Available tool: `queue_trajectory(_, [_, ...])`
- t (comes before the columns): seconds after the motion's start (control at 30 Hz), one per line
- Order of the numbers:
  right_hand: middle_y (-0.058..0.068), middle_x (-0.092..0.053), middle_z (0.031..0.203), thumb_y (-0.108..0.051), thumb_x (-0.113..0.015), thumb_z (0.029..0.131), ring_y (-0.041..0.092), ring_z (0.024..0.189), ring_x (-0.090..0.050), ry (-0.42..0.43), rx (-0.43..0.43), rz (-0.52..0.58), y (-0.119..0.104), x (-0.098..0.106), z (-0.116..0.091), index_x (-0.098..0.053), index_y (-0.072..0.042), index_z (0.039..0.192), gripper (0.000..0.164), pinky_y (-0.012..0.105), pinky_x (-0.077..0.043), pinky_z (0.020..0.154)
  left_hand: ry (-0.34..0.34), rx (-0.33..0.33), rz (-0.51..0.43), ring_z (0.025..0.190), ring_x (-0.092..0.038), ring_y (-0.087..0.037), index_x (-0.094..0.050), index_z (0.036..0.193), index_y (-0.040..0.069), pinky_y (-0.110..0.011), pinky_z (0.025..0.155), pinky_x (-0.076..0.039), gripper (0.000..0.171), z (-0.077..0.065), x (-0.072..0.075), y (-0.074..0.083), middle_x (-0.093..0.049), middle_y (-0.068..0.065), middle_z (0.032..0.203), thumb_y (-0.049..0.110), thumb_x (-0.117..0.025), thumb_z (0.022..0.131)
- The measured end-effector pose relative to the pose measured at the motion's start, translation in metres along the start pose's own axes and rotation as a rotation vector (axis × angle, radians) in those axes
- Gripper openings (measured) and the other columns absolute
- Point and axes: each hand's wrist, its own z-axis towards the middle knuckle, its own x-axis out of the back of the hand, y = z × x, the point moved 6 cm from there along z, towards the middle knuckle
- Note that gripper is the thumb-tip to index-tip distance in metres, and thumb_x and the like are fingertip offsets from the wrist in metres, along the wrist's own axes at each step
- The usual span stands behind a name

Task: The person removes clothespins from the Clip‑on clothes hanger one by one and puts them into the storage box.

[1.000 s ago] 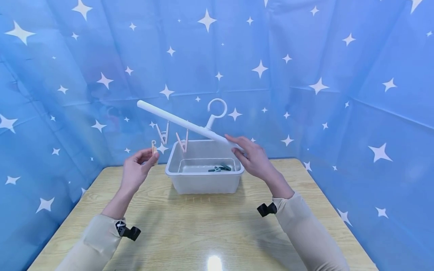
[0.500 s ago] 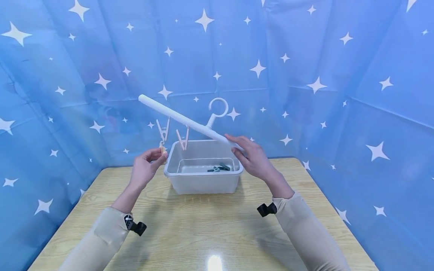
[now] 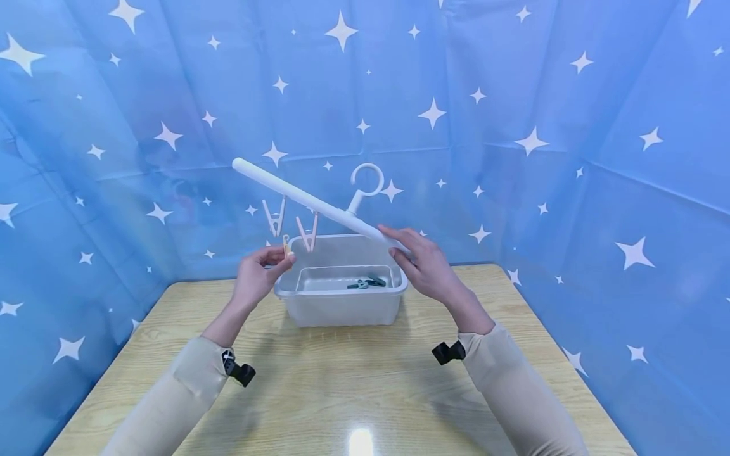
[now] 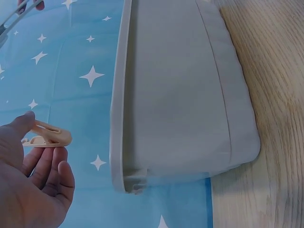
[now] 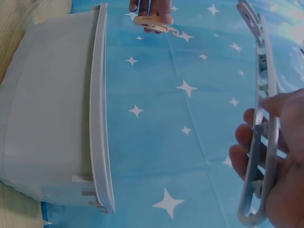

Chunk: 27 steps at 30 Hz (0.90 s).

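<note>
My left hand [image 3: 256, 278] pinches a peach-coloured clothespin [image 3: 287, 247] with a small hook on its end, at the bin's left rim. In the left wrist view, the clothespin [image 4: 54, 137] lies between thumb and fingertips. My right hand [image 3: 426, 266] grips the right end of a white clothes hanger [image 3: 302, 199], which tilts with its left end higher and its round hook upward. Two pale pink clothespins, an outer one [image 3: 275, 218] and an inner one [image 3: 308, 233], hang from the hanger's left half. The right wrist view shows fingers curled round the hanger's slotted bar [image 5: 272, 152].
A light grey plastic bin [image 3: 342, 311] stands at the back of the wooden table [image 3: 342, 386], below the hanger. Several dark green clothespins [image 3: 373, 280] lie inside it. A blue curtain [image 3: 502, 76] with white stars surrounds the table's back and sides.
My left hand has moved right with the peach clothespin, from left of the bin to its left rim. The hanger's left end has risen slightly; the right hand has stayed nearly still.
</note>
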Motion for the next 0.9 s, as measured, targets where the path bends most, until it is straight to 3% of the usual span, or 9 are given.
queue_trajectory(0.3, [0.009,-0.063,0.129,-0.014,-0.054,0.103,0.022,0.091,-0.057,-0.002,-0.007,0.007,0.001,0.000,-0.001,-0.049,-0.023,0.149,0.047,0.037,-0.046,0.074,-0.074,0.032,0.031,0.108,-0.069,-0.027,-0.069,0.123,0.010,-0.045,0.095,-0.054,0.046,0.008,-0.013,-0.007,-0.074,-0.011,0.113,0.042,-0.074,0.090])
queue_trajectory(0.63, [0.009,-0.064,0.128,-0.014,-0.055,0.103,0.021,0.087,-0.055,0.011,0.002,-0.002,0.001,0.002,-0.001,-0.050,-0.023,0.148,0.046,0.034,-0.046,0.071,-0.128,0.026,0.101,0.099,-0.071,-0.023,-0.073,0.115,0.013,-0.031,0.079,-0.055,0.037,0.013,-0.022,-0.012,-0.075,-0.009,0.109,0.042,-0.073,0.090])
queue_trajectory(0.9, [0.009,-0.063,0.129,-0.016,-0.055,0.103,0.020,0.084,-0.054,0.005,-0.008,-0.012,0.001,0.004,-0.003,-0.050,-0.023,0.148,0.046,0.033,-0.045,0.069,-0.173,0.050,0.093,0.096,-0.071,-0.023,-0.072,0.117,0.012,-0.029,0.075,-0.056,0.037,0.013,-0.029,-0.013,-0.075,-0.011,0.111,0.038,-0.074,0.091])
